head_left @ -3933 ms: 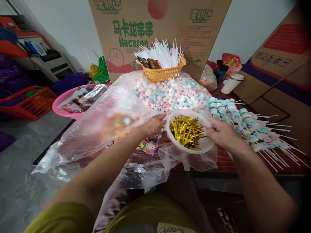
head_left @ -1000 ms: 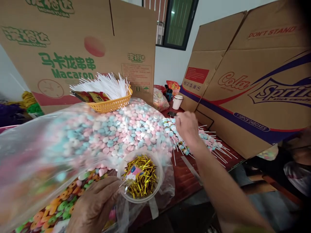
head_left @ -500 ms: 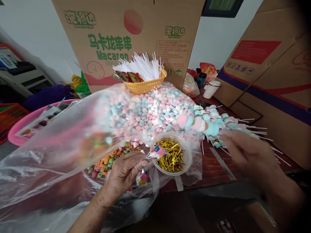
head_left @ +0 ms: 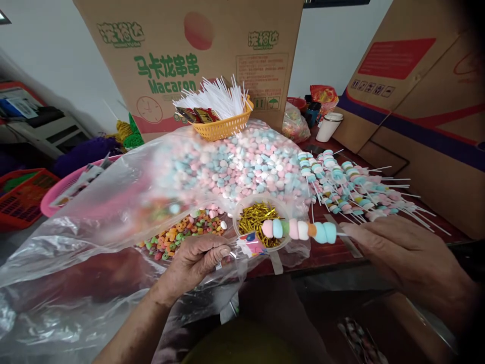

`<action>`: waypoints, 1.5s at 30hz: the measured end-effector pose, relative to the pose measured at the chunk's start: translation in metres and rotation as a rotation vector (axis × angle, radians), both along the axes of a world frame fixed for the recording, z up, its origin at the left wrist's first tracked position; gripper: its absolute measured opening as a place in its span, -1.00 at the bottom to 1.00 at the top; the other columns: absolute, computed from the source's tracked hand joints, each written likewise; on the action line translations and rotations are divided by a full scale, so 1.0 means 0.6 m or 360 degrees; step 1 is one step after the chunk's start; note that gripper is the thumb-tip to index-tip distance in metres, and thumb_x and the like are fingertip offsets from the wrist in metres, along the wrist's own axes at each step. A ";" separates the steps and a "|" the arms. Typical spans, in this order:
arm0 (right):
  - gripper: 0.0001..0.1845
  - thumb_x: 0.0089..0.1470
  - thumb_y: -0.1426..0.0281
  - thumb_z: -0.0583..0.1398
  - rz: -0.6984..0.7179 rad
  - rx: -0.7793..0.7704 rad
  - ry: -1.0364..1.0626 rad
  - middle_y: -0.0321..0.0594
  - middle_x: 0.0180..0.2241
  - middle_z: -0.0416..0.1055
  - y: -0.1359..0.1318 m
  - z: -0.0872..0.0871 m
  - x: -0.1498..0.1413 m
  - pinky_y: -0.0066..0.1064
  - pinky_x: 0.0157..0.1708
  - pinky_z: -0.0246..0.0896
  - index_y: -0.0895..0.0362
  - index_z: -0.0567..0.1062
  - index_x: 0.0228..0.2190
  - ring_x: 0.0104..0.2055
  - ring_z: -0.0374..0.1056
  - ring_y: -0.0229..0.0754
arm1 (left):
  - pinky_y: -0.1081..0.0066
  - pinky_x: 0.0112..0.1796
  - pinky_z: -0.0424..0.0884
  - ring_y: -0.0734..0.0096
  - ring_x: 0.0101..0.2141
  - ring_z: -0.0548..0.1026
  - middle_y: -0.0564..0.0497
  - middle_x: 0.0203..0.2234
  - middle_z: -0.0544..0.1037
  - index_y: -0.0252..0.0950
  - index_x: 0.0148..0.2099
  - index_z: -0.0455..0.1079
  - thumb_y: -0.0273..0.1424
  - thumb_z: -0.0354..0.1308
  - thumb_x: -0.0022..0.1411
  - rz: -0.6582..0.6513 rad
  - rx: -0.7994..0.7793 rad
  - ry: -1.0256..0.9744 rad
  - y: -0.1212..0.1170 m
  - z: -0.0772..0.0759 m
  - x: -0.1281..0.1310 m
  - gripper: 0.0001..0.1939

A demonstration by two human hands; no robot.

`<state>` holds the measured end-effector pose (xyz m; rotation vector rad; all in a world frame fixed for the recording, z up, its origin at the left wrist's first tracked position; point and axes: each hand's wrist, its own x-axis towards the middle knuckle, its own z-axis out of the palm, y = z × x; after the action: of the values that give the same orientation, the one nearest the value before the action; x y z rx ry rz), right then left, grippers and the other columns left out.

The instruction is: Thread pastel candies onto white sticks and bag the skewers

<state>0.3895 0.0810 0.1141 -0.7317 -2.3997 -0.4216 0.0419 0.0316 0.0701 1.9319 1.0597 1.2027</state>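
Note:
Between the thumb and fingers of my left hand (head_left: 199,260) is pinched a small clear plastic bag (head_left: 252,244) with a colourful print. My right hand (head_left: 409,258) grips the white stick of a marshmallow skewer (head_left: 299,230), threaded with pink, blue and white marshmallows and ring-shaped cereal pieces. The skewer lies level, its pink tip close to the bag's printed end; I cannot tell whether they touch. Beneath both stands a round plastic tub (head_left: 285,241) of gold twist ties (head_left: 254,218). Colourful cereal rings (head_left: 185,231) lie beside my left hand.
Loose marshmallows (head_left: 235,169) heap on clear plastic sheeting (head_left: 76,253). Finished skewers (head_left: 348,182) pile at the right. Behind are a yellow basket (head_left: 222,129) of white sticks, a large cardboard box (head_left: 220,65) and a white cup (head_left: 329,127). A pink basket (head_left: 49,202) stands left.
The skewer has come left and down from beside the pile to the bag, in my right hand. My left hand keeps its pinch on the bag. The view has shifted slightly.

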 end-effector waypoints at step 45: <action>-0.67 0.10 0.58 0.07 0.0144 -0.0335 0.0226 -0.19 -0.44 0.43 -0.024 -0.065 -0.013 -0.45 -0.46 0.28 0.12 0.37 -0.09 -0.43 0.36 -0.25 | 0.46 -0.28 0.45 0.38 -0.34 0.56 -0.06 -0.34 0.62 -0.24 -0.16 0.54 -0.39 0.14 0.21 0.0047 -0.0056 0.0098 -0.013 -0.007 -0.011 -0.81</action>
<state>0.3816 0.0669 0.0752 -0.7147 -2.3536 -0.0775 0.0356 0.0241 0.0661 1.9437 1.1372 1.1395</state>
